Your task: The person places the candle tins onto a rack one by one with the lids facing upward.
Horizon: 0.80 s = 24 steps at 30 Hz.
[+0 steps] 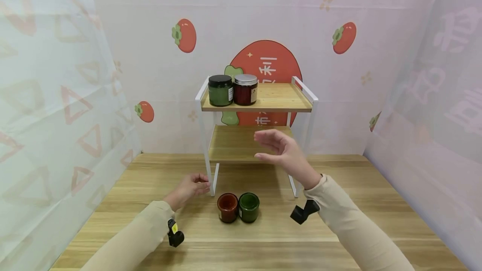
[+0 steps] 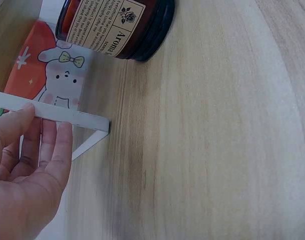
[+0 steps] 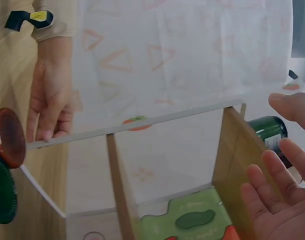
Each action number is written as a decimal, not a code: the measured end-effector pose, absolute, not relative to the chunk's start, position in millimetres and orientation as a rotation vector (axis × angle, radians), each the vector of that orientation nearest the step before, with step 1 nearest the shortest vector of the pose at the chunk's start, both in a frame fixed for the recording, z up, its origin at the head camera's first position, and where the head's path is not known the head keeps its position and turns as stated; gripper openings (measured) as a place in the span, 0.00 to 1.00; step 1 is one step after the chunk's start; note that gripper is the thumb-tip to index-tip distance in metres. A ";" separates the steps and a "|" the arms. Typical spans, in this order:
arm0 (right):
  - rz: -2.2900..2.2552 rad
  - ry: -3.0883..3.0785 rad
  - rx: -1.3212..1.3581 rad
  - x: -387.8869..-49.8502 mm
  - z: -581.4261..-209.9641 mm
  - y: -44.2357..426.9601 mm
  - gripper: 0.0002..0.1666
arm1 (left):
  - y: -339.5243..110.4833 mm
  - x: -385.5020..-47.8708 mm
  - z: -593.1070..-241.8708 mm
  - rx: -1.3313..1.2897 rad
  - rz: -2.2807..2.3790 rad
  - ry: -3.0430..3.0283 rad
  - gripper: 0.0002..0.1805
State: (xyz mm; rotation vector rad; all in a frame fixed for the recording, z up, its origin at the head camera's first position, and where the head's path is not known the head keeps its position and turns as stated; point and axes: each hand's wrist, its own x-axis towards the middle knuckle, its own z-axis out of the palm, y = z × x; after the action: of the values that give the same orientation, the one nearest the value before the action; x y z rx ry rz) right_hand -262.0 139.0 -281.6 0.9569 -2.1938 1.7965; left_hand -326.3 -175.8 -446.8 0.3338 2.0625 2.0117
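My left hand (image 1: pixel 190 188) is at the lower front left of a small two-tier shelf (image 1: pixel 256 143). Its thumb and fingers pinch the white leg (image 2: pixel 52 111) in the left wrist view. Raised before the shelf's lower board, my right hand (image 1: pixel 284 154) holds nothing; its fingers are gently curved and thumb apart. On the top board stand a green jar (image 1: pixel 220 93) with a black lid and a dark red jar (image 1: pixel 242 94) with a silver lid. Two lidless glass jars, a reddish-brown one (image 1: pixel 227 214) and a green one (image 1: pixel 249 214), stand side by side on the table.
The wooden table (image 1: pixel 339 225) carries the shelf. Behind it hangs a pale cloth (image 1: pixel 241 24) printed with persimmons, and more cloth closes both sides. White rails (image 1: pixel 306 90) edge the top board. A black camera (image 1: pixel 304 212) is strapped to each wrist.
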 end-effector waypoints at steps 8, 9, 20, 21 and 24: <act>1.807 -2.367 0.875 -266.5 -324.8 143.6 0.29 | -174.0 -325.2 -445.9 0.324 2.015 2.061 0.05; 1.802 -2.386 0.862 -266.8 -328.9 144.4 0.30 | -173.8 -325.2 -445.8 0.328 2.016 2.062 0.06; 1.698 -2.581 0.771 -270.6 -373.3 151.6 0.29 | -172.8 -324.3 -444.1 0.300 2.011 2.083 0.06; 1.695 -2.592 0.763 -270.7 -376.8 152.1 0.29 | -172.9 -324.3 -444.1 0.302 2.009 2.085 0.06; 1.686 -2.627 0.767 -271.9 -386.6 153.4 0.30 | -173.1 -325.0 -443.9 0.311 2.007 2.085 0.06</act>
State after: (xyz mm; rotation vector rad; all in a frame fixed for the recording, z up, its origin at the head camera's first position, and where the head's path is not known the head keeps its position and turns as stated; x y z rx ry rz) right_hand -271.9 153.4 -386.6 0.7668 -2.6270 1.6863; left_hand -325.0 -173.1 -443.9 0.3105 2.0853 2.0069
